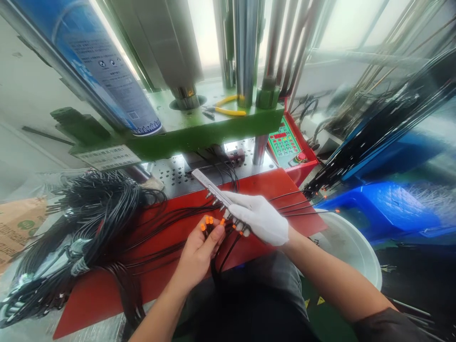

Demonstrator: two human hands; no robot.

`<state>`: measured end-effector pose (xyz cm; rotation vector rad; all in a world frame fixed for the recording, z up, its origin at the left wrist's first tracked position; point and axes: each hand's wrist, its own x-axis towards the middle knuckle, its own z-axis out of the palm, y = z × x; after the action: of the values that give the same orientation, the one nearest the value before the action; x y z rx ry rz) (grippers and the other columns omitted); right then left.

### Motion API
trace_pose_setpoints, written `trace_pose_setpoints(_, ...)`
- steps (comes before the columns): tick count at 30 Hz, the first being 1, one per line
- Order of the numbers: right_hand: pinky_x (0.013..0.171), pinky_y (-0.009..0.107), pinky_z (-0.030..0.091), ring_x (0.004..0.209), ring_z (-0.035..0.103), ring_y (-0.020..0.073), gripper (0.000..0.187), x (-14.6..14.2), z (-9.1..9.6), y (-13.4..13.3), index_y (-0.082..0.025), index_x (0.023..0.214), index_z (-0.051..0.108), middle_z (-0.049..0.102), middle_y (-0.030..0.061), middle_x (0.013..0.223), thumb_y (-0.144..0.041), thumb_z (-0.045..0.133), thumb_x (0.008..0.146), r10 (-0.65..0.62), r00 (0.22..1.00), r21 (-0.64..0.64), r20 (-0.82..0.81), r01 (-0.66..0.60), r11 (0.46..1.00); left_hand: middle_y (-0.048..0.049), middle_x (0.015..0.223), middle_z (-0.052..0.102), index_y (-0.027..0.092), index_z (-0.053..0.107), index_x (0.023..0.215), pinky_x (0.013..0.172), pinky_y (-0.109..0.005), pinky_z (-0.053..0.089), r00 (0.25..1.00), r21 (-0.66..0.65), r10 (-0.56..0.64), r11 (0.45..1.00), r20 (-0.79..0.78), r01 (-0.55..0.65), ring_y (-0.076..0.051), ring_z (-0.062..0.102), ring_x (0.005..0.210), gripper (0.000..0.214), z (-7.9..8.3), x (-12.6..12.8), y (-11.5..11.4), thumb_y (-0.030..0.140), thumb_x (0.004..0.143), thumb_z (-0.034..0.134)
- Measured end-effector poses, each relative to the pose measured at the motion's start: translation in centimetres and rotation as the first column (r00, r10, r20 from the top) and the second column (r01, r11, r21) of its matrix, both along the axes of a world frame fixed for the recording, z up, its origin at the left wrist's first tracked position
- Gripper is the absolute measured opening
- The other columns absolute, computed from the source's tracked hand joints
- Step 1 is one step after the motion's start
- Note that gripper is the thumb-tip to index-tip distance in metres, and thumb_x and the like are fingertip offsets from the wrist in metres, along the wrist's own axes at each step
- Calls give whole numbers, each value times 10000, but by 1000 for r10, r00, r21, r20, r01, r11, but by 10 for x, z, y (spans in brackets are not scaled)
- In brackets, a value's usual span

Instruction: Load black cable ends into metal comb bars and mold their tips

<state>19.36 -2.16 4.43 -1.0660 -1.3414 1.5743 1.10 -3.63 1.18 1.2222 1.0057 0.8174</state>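
My bare left hand [199, 254] is closed in a pinch around several black cables, whose bright orange ends [209, 220] stick up past the thumb. In its white glove, my right hand [260, 218] grips a long metal bar [211, 188] that tilts up toward the left. Small dark fittings line the lower edge of the bar, and some orange-tipped cables [235, 229] hang beneath it. The fingertips of my left hand lie close to the bar's near side; whether they touch it, I cannot tell.
A green press [199, 130] stands ahead, with yellow-handled pliers [230, 107] and a blue spray can [107, 66] on it. Black cable bundles [117, 204] cover the left of the red board [96, 299]. At right are a control panel [283, 142] and a white tub [370, 256].
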Motion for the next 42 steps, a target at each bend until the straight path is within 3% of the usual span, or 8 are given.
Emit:
trace_pose_setpoints(7, 425, 158, 413, 539, 461, 44, 449, 0, -1, -1, -275, 1368, 474, 610, 28, 937, -347, 478, 926, 19, 998, 7, -51, -19, 1000, 70, 587, 375, 186, 469, 865, 443, -214, 238, 999, 19, 10, 1000, -50, -9, -78, 329, 492, 250, -3, -3, -1, 420, 887, 555)
trace_pose_setpoints(16, 439, 176, 419, 538, 464, 57, 468, -5, -3, -4, -256, 1371, 479, 616, 26, 896, -348, 482, 912, 3, 1000, -17, -23, -3, 1000, 62, 585, 423, 175, 531, 858, 472, -221, 268, 984, 75, 42, 997, -175, -29, -87, 329, 484, 248, 2, -2, -2, 415, 856, 591)
trace_pose_setpoints(21, 526, 212, 455, 586, 490, 87, 478, -9, -7, -6, -218, 1366, 497, 665, 37, 961, -272, 487, 891, -108, 985, 80, 135, 98, 992, 11, 732, 584, 194, 551, 827, 597, -244, 340, 886, 306, 161, 952, -436, -22, -133, 475, 623, 190, 6, 2, -5, 375, 885, 553)
trace_pose_setpoints(27, 620, 243, 481, 660, 531, 114, 491, -10, -8, -7, -182, 1370, 492, 665, 48, 1016, -258, 479, 885, -144, 968, 127, 203, 120, 985, 34, 706, 562, 214, 489, 827, 580, -254, 314, 791, 432, 241, 901, -562, 32, -120, 436, 556, 167, 5, 15, -12, 348, 927, 486)
trace_pose_setpoints(30, 541, 223, 457, 577, 488, 86, 458, -7, -7, -6, -219, 1344, 513, 654, 22, 916, -267, 467, 891, -106, 985, 110, 137, 91, 990, 35, 678, 519, 213, 498, 842, 596, -251, 335, 838, 395, 194, 918, -509, 28, -128, 464, 601, 178, 5, 14, -9, 362, 934, 471)
trace_pose_setpoints(33, 465, 195, 413, 529, 455, 72, 413, -2, -5, -5, -224, 1267, 562, 584, -12, 765, -262, 518, 858, -58, 993, 55, 103, 52, 997, 27, 708, 500, 211, 526, 892, 573, -245, 373, 938, 258, 130, 965, -321, -45, -122, 470, 594, 226, 5, 6, -2, 398, 952, 413)
trace_pose_setpoints(36, 419, 188, 381, 499, 432, 74, 422, 3, -6, -4, -214, 1224, 561, 494, -42, 674, -249, 572, 804, -17, 991, -3, 135, 18, 1000, 15, 752, 495, 198, 544, 962, 541, -240, 401, 984, 120, 118, 987, -130, -103, -115, 475, 591, 238, 5, -3, 4, 412, 937, 443)
trace_pose_setpoints(42, 465, 189, 362, 508, 419, 69, 336, 4, -6, -6, -204, 1115, 577, 485, -54, 661, -185, 540, 782, 40, 983, 79, 178, -55, 995, 66, 597, 377, 204, 487, 1016, 416, -195, 178, 988, -80, 47, 996, 144, -36, -73, 237, 467, 218, 2, -5, 5, 404, 930, 472)
